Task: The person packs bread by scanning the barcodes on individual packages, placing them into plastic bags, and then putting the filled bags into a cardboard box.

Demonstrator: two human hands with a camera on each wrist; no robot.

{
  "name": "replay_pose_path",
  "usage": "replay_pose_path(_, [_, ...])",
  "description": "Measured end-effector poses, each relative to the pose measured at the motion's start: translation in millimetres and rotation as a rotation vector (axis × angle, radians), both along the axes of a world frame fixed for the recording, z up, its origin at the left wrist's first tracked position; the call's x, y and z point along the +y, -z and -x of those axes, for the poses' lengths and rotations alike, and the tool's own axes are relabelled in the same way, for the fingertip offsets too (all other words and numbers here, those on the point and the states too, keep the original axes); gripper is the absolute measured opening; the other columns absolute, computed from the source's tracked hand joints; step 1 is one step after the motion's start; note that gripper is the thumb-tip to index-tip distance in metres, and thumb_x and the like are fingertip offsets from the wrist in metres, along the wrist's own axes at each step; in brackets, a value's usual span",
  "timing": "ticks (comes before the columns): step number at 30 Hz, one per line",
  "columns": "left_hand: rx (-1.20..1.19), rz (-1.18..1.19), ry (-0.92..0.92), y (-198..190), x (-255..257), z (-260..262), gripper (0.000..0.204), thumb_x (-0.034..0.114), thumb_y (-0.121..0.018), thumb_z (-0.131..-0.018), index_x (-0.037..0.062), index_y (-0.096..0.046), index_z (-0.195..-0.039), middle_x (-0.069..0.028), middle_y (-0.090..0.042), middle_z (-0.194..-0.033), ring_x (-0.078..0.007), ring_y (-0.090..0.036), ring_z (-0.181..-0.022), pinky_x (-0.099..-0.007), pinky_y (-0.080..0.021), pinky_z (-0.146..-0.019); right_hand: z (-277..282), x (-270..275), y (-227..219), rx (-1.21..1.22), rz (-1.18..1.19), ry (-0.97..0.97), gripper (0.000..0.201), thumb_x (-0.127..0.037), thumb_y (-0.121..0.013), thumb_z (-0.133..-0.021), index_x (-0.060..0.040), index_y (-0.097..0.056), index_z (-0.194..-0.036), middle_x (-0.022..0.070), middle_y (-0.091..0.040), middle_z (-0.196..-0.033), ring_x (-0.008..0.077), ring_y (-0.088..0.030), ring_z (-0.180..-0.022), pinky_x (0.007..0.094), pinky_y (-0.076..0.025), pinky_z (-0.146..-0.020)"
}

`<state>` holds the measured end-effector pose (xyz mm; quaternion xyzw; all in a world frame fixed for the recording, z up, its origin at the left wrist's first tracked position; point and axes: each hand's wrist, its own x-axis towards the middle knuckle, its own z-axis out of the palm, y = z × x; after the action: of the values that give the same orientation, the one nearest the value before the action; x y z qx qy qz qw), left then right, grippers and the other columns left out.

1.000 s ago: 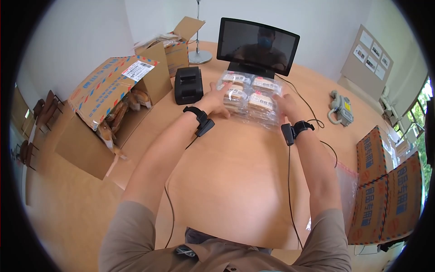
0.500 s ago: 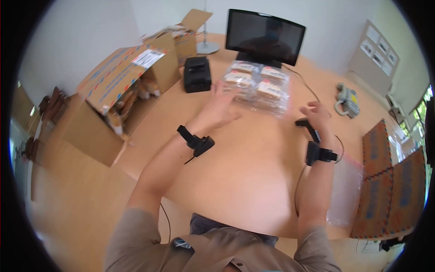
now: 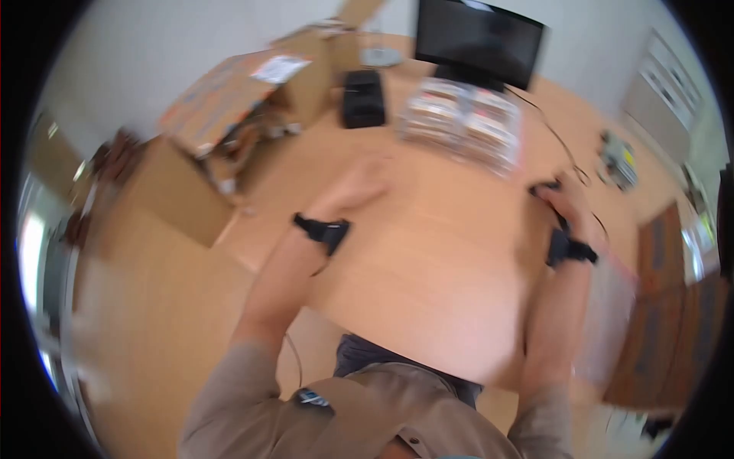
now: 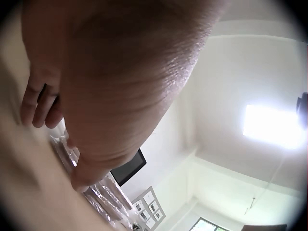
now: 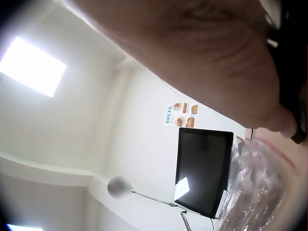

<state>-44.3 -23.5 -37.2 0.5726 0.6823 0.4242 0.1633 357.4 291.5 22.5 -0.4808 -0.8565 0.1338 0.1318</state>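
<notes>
My right hand [image 3: 573,205] grips a black handheld barcode scanner [image 3: 544,187] over the right side of the table. At the edge of the right wrist view, the scanner [image 5: 289,62] is dark and partly cut off. My left hand [image 3: 353,187] is held over the table with relaxed fingers and nothing in it. Beyond both hands lies a clear plastic pack of sliced bread [image 3: 489,126], in several labelled portions, in front of the monitor. The left wrist view shows the fingers [image 4: 44,108] loosely bent, with the shiny bread wrapping behind them.
A black monitor [image 3: 478,42] stands at the back, with a small black printer [image 3: 363,99] left of the bread. An open cardboard box [image 3: 222,96] with bread inside is at the left. A telephone [image 3: 618,162] and stacked cartons [image 3: 650,336] are at the right.
Both hands have let go of the bread pack and drawn back from it. The right hand has taken hold of the scanner. The head view has shifted, with the bread left by the monitor.
</notes>
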Motion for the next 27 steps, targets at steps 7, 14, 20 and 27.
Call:
replay_pose_path(7, [0.169,0.000,-0.036,-8.9,-1.6,5.0,0.047,0.016,-0.086,-0.089,0.0073,-0.073,-0.133,-0.0100,-0.061,-0.116,-0.0240,-0.063,-0.108,-0.0357,-0.056,-0.091,-78.5,-75.7,-153.1,0.634,-0.156,0.105,0.055,-0.038,-0.085,-0.092,0.0019,-0.074,-0.129,0.0158,-0.080,-0.108,0.0242,-0.076,-0.102,0.0367,-0.058,-0.089])
replay_pose_path(14, [0.308,0.015,-0.038,-8.2,-2.8,-3.6,0.043,0.012,-0.084,-0.090,0.0057,-0.073,-0.130,-0.0104,-0.059,-0.116,-0.0248,-0.061,-0.110,-0.0328,-0.053,-0.092,-156.4,-72.6,-158.4,0.080,0.190,0.249,0.032,-0.033,-0.079,-0.099,-0.0025,-0.082,-0.109,0.0061,-0.077,-0.097,0.0085,-0.071,-0.094,0.0269,-0.055,-0.080])
replay_pose_path(20, [0.360,0.013,-0.047,-12.2,-7.3,-9.8,0.043,0.011,-0.083,-0.090,0.0038,-0.072,-0.130,-0.0131,-0.057,-0.117,-0.0304,-0.057,-0.116,-0.0372,-0.050,-0.102,-287.5,-57.0,5.5,-0.329,-0.091,0.185,0.070,-0.052,-0.093,-0.076,0.0051,-0.079,-0.114,0.0230,-0.079,-0.105,0.0388,-0.075,-0.100,0.0463,-0.058,-0.090])
replay_pose_path(27, [0.411,0.011,-0.055,-12.0,-8.1,-10.9,0.043,0.011,-0.083,-0.089,0.0035,-0.072,-0.129,-0.0144,-0.056,-0.117,-0.0340,-0.055,-0.119,-0.0401,-0.047,-0.107,-274.1,-122.0,15.4,-0.070,-0.166,0.333,0.052,-0.038,-0.092,-0.081,0.0019,-0.081,-0.112,0.0207,-0.079,-0.103,0.0351,-0.076,-0.095,0.0430,-0.059,-0.085])
